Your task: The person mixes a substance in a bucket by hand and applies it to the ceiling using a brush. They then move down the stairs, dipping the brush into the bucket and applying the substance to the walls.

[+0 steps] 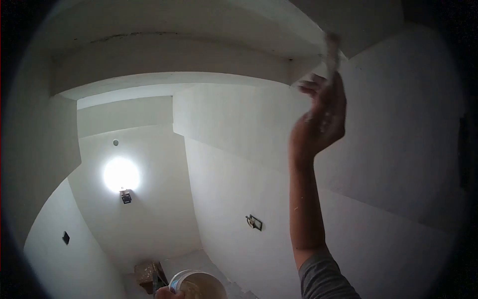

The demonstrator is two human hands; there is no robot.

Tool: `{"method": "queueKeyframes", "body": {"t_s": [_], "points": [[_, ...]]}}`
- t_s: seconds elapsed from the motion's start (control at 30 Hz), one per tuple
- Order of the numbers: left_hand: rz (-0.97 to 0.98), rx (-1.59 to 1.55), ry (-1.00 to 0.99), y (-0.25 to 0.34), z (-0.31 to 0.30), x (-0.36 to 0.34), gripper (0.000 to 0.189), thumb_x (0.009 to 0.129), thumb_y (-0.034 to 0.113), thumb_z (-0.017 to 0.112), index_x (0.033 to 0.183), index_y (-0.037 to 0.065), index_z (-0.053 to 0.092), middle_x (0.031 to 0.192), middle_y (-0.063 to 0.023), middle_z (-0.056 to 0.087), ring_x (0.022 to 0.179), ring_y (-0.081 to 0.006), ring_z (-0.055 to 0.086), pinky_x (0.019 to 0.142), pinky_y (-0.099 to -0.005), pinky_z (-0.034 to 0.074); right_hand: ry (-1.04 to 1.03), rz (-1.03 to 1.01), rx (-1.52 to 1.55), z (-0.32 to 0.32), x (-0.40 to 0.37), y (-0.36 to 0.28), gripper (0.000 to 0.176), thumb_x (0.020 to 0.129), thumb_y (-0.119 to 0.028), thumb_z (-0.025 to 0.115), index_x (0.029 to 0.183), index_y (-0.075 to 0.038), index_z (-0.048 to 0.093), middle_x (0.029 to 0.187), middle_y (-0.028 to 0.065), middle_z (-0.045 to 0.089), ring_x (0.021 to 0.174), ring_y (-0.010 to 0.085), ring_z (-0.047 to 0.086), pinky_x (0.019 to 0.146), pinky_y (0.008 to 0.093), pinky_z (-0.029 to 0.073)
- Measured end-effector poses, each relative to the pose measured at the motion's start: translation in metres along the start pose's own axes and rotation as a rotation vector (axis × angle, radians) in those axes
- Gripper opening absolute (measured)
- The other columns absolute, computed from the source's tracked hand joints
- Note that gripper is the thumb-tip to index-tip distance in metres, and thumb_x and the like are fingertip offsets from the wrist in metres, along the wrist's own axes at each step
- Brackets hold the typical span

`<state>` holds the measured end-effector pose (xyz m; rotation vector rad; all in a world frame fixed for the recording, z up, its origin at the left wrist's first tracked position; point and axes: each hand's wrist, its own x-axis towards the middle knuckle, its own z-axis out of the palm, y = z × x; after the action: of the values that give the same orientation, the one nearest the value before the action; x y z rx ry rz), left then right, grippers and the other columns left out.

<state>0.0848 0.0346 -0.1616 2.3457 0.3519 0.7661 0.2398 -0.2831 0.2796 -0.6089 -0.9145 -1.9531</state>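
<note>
The tool is up at the ceiling, its white-smeared tip touching the lower edge of the ceiling beam, right where the beam meets the slanted white wall at the upper right. It is too blurred to tell whether it is a brush or a filling knife. The right hand is raised high on a straight arm and closed around the tool's handle. Its fingers are curled together and the back of the hand is dusted with white. A grey sleeve shows at the bottom of that arm.

Low down, at the bottom edge of the view, the left hand is at the near side of a round white bucket. Only a sliver of the hand shows, touching the rim, so I cannot tell how its fingers are set. The bucket is open at the top and holds a pale cream paste that fills most of what can be seen of it.

Just left of the bucket, further down the stairwell, stands a paint-spattered brown box, beside pale steps that run down along the foot of the middle wall. A bare lamp glares on the far wall, with its small dark holder just below it. A switch plate sits on the middle wall between the lamp and the raised arm, and a dark plate sits on the left wall.
</note>
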Motion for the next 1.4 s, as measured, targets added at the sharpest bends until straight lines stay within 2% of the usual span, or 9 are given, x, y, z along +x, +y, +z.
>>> {"method": "queueKeyframes", "body": {"t_s": [0.17,0.27,0.33,0.43,0.53,0.63,1.07,1.27,1.4], "points": [[0.170,0.104,-0.078,-0.045,0.021,0.007,0.032,0.076,0.023,0.069,0.054,0.002,0.059,0.047,-0.0137,0.054,0.042,-0.0288,0.054,0.045,-0.0439,0.040,0.039,0.199,-0.095,0.011,0.015,0.025,0.034,0.103,-0.011,0.044,0.129,0.010,0.050,0.095,0.0158,0.069,0.080,0.0167,0.069,0.073,0.0308,0.060],[0.678,0.389,0.190,-0.038,0.022,0.007,0.033,0.076,0.024,0.069,0.055,0.000,0.058,0.048,-0.0156,0.053,0.041,-0.0274,0.052,0.043,-0.0446,0.038,-0.020,0.144,-0.003,0.045,0.020,0.008,0.034,0.101,-0.008,0.045,0.130,0.009,0.050,0.090,0.0139,0.069,0.077,0.0155,0.068,0.072,0.0305,0.059],[0.187,0.052,0.057,-0.012,0.009,-0.004,0.032,0.075,0.025,0.069,0.057,0.000,0.059,0.052,-0.0166,0.056,0.042,-0.0274,0.053,0.042,-0.0453,0.038,-0.037,0.131,0.079,0.060,0.012,-0.010,0.034,0.101,-0.006,0.045,0.131,0.009,0.050,0.087,0.0129,0.069,0.076,0.0148,0.068,0.071,0.0304,0.058],[0.471,0.259,0.138,-0.055,0.037,-0.001,0.034,0.076,0.028,0.069,0.060,-0.001,0.060,0.054,-0.0187,0.055,0.042,-0.0294,0.051,0.044,-0.0462,0.039,-0.237,0.045,0.073,0.051,-0.011,-0.033,0.031,0.101,-0.008,0.047,0.126,0.008,0.055,0.088,0.0129,0.068,0.072,0.0151,0.067,0.068,0.0291,0.057],[0.128,0.173,0.025,-0.004,0.003,0.000,0.038,0.076,0.031,0.068,0.057,-0.001,0.058,0.052,-0.0183,0.055,0.043,-0.0308,0.050,0.044,-0.0467,0.039,-0.119,-0.067,0.136,0.043,-0.021,-0.029,0.033,0.102,-0.007,0.046,0.130,0.009,0.052,0.090,0.0140,0.067,0.071,0.0144,0.064,0.066,0.0289,0.057],[0.267,0.123,0.176,-0.006,0.007,0.003,0.041,0.075,0.034,0.068,0.057,-0.001,0.058,0.052,-0.0197,0.054,0.043,-0.0307,0.050,0.046,-0.0470,0.039,0.049,0.220,0.047,0.038,-0.008,-0.020,0.033,0.103,-0.009,0.044,0.129,0.009,0.053,0.091,0.0133,0.067,0.073,0.0138,0.064,0.066,0.0287,0.057],[0.096,0.035,0.063,-0.003,-0.003,0.000,0.034,0.073,0.025,0.067,0.053,0.000,0.057,0.051,-0.0168,0.055,0.043,-0.0270,0.050,0.047,-0.0445,0.041,0.143,0.062,0.137,0.053,-0.011,-0.040,0.031,0.102,-0.010,0.047,0.128,0.006,0.054,0.089,0.0127,0.068,0.072,0.0149,0.065,0.066,0.0290,0.058],[0.444,0.266,0.238,-0.021,0.014,0.002,0.033,0.073,0.027,0.067,0.056,0.000,0.060,0.052,-0.0185,0.056,0.045,-0.0292,0.055,0.048,-0.0449,0.043,-0.042,-0.066,0.183,0.097,-0.001,-0.052,0.032,0.103,-0.006,0.042,0.131,0.006,0.052,0.087,0.0112,0.067,0.073,0.0135,0.065,0.066,0.0273,0.057],[0.058,0.102,0.041,0.014,-0.010,-0.002,0.034,0.073,0.031,0.067,0.064,-0.001,0.065,0.062,-0.0217,0.062,0.055,-0.0339,0.063,0.052,-0.0468,0.046,-0.113,-0.023,0.254,0.083,-0.019,-0.059,0.034,0.102,-0.004,0.042,0.133,0.007,0.049,0.094,0.0139,0.065,0.075,0.0145,0.064,0.064,0.0284,0.057]]}}
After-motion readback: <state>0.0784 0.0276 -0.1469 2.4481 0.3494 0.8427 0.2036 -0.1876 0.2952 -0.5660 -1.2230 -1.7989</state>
